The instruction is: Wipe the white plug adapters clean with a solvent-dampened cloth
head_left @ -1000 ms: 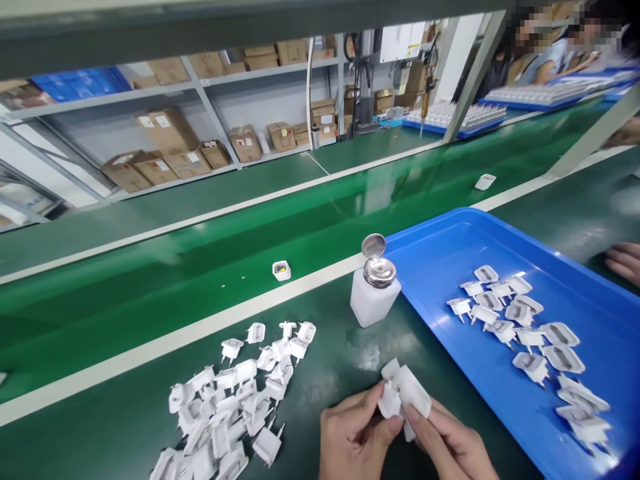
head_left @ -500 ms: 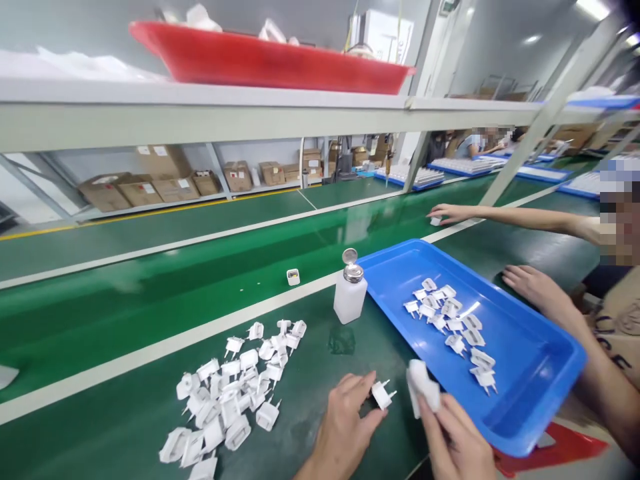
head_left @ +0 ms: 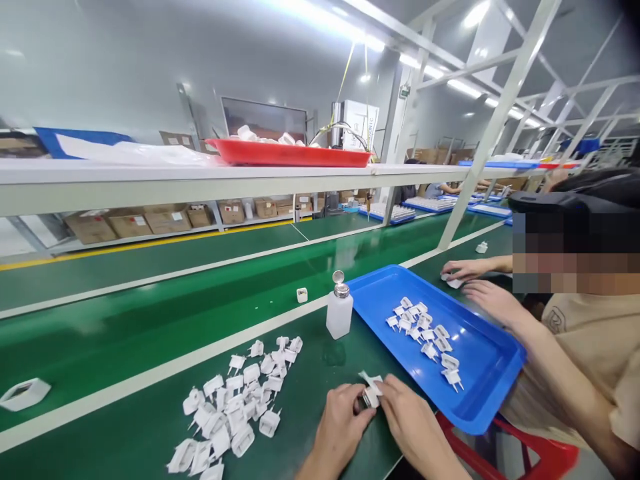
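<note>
The left hand is curled nearly closed, thumb and forefinger pinching a small white plug of smooth, hard plastic above the green table. The right hand meets it from the other side, fingers bent together on a thin, soft white cloth that lies against the plug; its thumb is hidden. To the left spreads a loose heap of plugs, blocky and rounded at the corners, some with thin pins sticking out and others showing a hollow oblong face. Just beyond the hands stands a squarish, milky plastic bottle, its shiny round metal lid flipped up. At its right, a shallow blue tray with a raised, rounded rim holds more plugs in a scattered band. A hollow white shell sits on the glossy green belt. Across the tray, a co-worker's hands are near its far edge, one touching a white piece.
</note>
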Available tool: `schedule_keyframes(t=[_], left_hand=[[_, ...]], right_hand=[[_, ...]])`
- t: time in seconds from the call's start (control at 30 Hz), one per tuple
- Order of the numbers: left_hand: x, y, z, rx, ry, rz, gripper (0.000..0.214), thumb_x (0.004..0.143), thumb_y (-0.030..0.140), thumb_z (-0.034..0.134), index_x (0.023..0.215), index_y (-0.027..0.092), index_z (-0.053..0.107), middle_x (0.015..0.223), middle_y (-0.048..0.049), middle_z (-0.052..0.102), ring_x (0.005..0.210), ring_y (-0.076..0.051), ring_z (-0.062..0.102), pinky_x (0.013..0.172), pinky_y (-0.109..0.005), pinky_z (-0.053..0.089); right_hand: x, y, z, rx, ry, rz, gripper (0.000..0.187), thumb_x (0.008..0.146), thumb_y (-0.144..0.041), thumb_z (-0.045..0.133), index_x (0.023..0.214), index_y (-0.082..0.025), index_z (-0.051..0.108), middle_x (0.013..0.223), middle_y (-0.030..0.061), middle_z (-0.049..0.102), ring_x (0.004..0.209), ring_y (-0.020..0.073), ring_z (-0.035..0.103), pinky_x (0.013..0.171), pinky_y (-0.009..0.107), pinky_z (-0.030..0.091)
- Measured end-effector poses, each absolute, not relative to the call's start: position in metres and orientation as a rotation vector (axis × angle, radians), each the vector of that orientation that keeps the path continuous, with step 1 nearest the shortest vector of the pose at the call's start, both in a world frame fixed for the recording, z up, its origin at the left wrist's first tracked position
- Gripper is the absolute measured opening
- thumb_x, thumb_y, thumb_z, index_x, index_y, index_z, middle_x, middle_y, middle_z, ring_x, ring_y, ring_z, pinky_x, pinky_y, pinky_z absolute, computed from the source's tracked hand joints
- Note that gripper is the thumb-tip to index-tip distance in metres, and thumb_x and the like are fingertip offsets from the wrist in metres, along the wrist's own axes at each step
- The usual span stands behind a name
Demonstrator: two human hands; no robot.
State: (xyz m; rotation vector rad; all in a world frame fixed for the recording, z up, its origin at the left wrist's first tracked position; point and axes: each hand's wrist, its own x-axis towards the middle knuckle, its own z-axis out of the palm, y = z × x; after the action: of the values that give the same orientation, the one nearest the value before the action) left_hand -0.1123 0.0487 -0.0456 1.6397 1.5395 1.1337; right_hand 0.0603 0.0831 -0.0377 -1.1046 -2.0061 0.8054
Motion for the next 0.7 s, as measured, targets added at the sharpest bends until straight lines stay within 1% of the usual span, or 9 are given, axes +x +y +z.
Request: schedule_keyframes(t=[0.07,0.17,0.27,0.37,0.47,0.5,0.57,0.63,0.7], left_hand=[[-0.115,0.049,-0.044,1.606,1.458,1.183,0.022,0.079,0.020,0.073,0.099,0.021,0.082,0.070,0.0005,0.065,0.067,-0.018,0.056,0.066,-0.028,0.041],[-0.119,0.051,-0.043,1.551,1.306,1.251,0.033,0.084,0.040,0.074,0.107,0.018,0.082,0.076,-0.0032,0.070,0.069,-0.019,0.059,0.065,-0.028,0.045],[-0.121,0.051,-0.040,1.512,1.189,1.297,0.044,0.083,0.053,0.075,0.105,0.017,0.083,0.088,-0.0078,0.075,0.079,-0.023,0.064,0.072,-0.030,0.050],[-0.120,0.049,-0.035,1.490,1.125,1.310,0.039,0.083,0.053,0.075,0.097,0.018,0.084,0.094,-0.0084,0.076,0.089,-0.026,0.067,0.083,-0.033,0.052],[-0.119,0.049,-0.033,1.437,1.122,1.327,0.036,0.085,0.052,0.074,0.092,0.018,0.084,0.090,-0.0074,0.076,0.090,-0.026,0.067,0.087,-0.034,0.052],[-0.119,0.049,-0.034,1.411,1.131,1.337,0.037,0.085,0.052,0.074,0.093,0.017,0.083,0.091,-0.0076,0.076,0.089,-0.026,0.066,0.086,-0.034,0.052],[-0.120,0.051,-0.037,1.354,1.141,1.347,0.039,0.086,0.053,0.073,0.097,0.016,0.082,0.091,-0.0077,0.076,0.084,-0.024,0.065,0.080,-0.033,0.052],[-0.121,0.055,-0.040,1.308,1.122,1.331,0.043,0.087,0.056,0.071,0.095,0.015,0.082,0.079,-0.0056,0.073,0.070,-0.020,0.060,0.068,-0.029,0.049],[-0.122,0.059,-0.044,1.277,1.080,1.301,0.050,0.088,0.061,0.067,0.085,0.013,0.081,0.062,-0.0014,0.063,0.057,-0.014,0.050,0.058,-0.026,0.042]], right_hand=[[0.063,0.086,-0.040,-1.153,-1.817,0.865,0.033,0.100,-0.041,0.051,0.086,-0.022,0.075,0.079,0.0032,0.058,0.074,0.0205,0.056,0.070,0.032,0.044],[0.059,0.080,-0.048,-1.157,-1.563,1.055,0.047,0.097,-0.056,0.052,0.075,-0.018,0.067,0.068,-0.0005,0.047,0.062,0.0161,0.045,0.055,0.028,0.038],[0.046,0.066,-0.057,-1.092,-1.388,1.266,0.053,0.096,-0.063,0.050,0.081,-0.016,0.068,0.064,-0.0039,0.038,0.055,0.0123,0.034,0.047,0.025,0.031],[0.032,0.055,-0.064,-1.043,-1.256,1.321,0.054,0.097,-0.064,0.048,0.091,-0.015,0.070,0.066,-0.0039,0.037,0.056,0.0121,0.034,0.049,0.025,0.034],[0.021,0.049,-0.070,-1.028,-1.223,1.268,0.054,0.095,-0.063,0.054,0.086,-0.014,0.074,0.062,-0.0046,0.036,0.052,0.0110,0.034,0.046,0.024,0.033],[0.018,0.048,-0.071,-1.025,-1.230,1.224,0.052,0.094,-0.062,0.057,0.085,-0.014,0.075,0.062,-0.0033,0.040,0.051,0.0110,0.036,0.045,0.023,0.034],[0.012,0.045,-0.072,-1.006,-1.254,1.098,0.044,0.092,-0.057,0.063,0.089,-0.016,0.079,0.073,0.0025,0.055,0.056,0.0134,0.048,0.051,0.025,0.045],[0.007,0.043,-0.071,-0.971,-1.284,0.958,0.037,0.092,-0.054,0.065,0.094,-0.021,0.081,0.087,0.0069,0.066,0.070,0.0179,0.060,0.068,0.027,0.054],[0.007,0.044,-0.069,-0.937,-1.320,0.852,0.035,0.093,-0.054,0.065,0.093,-0.024,0.082,0.088,0.0075,0.069,0.077,0.0203,0.066,0.079,0.028,0.056]])
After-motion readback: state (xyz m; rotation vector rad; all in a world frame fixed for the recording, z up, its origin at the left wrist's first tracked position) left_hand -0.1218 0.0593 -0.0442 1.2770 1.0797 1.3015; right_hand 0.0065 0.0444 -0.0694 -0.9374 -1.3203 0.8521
